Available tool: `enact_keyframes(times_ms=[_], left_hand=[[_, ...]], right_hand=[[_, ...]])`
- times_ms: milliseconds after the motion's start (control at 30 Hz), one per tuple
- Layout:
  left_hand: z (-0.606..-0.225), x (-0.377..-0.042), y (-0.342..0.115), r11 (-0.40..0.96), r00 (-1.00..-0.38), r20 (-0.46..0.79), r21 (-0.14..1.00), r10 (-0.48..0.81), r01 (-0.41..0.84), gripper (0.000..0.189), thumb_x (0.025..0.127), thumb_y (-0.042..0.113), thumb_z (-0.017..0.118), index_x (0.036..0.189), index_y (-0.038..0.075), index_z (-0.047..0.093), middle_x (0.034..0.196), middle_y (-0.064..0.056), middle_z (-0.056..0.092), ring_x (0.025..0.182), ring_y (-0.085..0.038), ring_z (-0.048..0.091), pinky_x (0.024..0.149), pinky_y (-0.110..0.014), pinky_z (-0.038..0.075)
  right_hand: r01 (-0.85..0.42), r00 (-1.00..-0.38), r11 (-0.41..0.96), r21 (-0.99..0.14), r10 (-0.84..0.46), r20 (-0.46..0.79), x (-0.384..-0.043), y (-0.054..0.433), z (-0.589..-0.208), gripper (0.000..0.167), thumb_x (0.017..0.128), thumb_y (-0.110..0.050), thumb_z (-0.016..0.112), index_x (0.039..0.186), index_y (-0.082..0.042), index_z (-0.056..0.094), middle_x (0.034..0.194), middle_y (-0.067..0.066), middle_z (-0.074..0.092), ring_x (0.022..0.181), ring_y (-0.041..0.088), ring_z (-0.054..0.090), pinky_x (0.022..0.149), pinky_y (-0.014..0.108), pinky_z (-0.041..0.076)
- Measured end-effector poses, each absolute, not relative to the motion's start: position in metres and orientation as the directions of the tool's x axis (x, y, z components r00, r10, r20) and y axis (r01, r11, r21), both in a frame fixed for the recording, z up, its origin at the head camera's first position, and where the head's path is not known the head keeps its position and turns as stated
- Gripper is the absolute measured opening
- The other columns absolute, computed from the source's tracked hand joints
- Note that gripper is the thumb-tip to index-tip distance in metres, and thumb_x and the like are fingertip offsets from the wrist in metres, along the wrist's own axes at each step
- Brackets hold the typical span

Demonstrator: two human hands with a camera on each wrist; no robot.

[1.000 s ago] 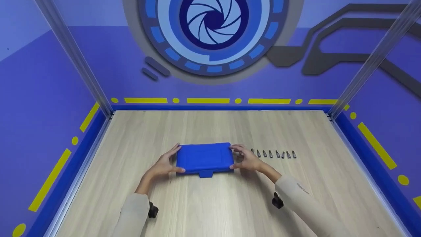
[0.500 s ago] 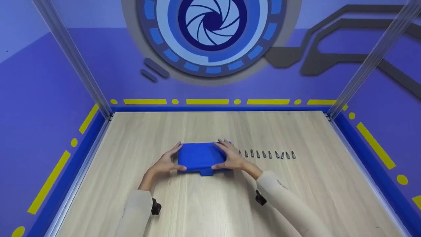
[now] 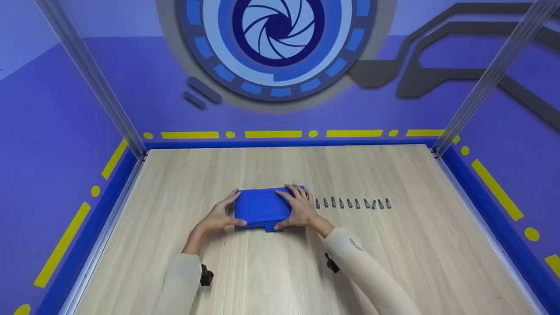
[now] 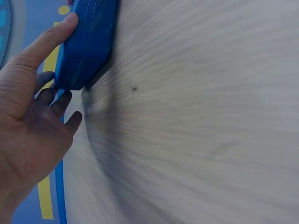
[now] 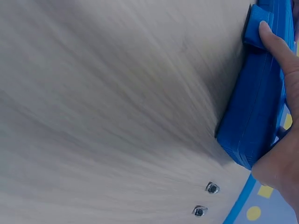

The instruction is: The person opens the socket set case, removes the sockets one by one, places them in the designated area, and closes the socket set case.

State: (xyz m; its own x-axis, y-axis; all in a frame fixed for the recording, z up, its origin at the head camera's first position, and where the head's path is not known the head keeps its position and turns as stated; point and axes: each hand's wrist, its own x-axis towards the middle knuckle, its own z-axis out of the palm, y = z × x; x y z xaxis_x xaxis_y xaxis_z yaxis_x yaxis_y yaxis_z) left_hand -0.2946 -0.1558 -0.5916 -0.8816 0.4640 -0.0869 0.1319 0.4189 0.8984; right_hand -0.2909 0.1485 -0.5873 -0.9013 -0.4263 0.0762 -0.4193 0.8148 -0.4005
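Note:
A blue rectangular case lies closed on the wooden table, its short tab at the near edge. My left hand holds the case's left end, thumb at the near edge and fingertips at the far left corner. Across the right part of the case spreads my right hand. Its thumb presses on the tab, as the right wrist view shows, and its fingers reach the far edge. The case's right end is partly hidden under this hand. Just right of it stands a row of several small metal bits.
Blue printed walls with yellow dashes enclose the table at the back and sides. Metal corner posts rise at the far left and far right. A black wrist camera sits under the left sleeve.
My right hand has slid left from the case's right end to over its lid, the thumb moving onto the tab. More of the metal bits are uncovered. The left hand keeps its hold.

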Motion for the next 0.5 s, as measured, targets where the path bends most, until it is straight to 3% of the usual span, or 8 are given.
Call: enact_keyframes(times_ms=[500], left_hand=[[-0.5907, -0.2951, -0.1574, 0.434, -0.888, -0.097, 0.893, 0.449, 0.122, 0.107, 0.079, 0.019, 0.089, 0.162, 0.003, 0.022, 0.173, -0.017, 0.008, 0.160, -0.038, 0.005, 0.130, -0.053, 0.011]], right_hand=[[-0.443, -0.895, 0.808, -0.388, -0.421, 0.146, -0.2931, 0.1470, -0.5940, 0.111, 0.057, -0.051, 0.095, 0.151, -0.016, 0.047, 0.155, 0.025, 0.039, 0.144, 0.051, 0.033, 0.115, 0.074, 0.023]])
